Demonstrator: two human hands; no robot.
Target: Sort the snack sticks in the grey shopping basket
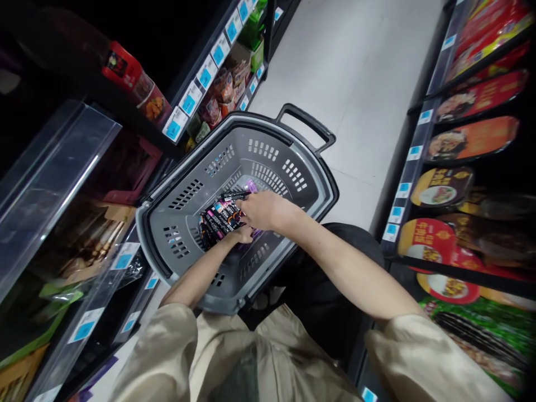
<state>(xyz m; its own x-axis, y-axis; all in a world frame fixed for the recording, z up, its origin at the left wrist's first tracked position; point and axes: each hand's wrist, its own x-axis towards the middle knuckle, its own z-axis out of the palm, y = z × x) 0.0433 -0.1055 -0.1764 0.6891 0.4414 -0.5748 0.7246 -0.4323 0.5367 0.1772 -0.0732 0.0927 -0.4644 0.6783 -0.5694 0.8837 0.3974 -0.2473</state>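
Nearest you, your beige short sleeves frame the bottom of the view; both bare forearms run up and away from them into the grey perforated plastic shopping basket; that basket is your landmark. Inside it, on the floor near the middle, lies the bundle of slim black sticks with pink and white labels; its long axis runs from the basket's lower left up toward the upper right. Your left hand sits under the bundle's near edge, fingers curled against it, though whether they truly clamp it I cannot tell; your right hand is on the bundle's right end, fingers closed over the sticks, so the sticks lie leftward from those fingertips; both hands are touching, the right more on top. A scrap of purple wrapper peeks just beyond the right hand. Past the basket's far rim stands its dark loop handle; left of the basket, shelves with blue price tags; right of it, round red meal packs; beyond, pale floor tiles.
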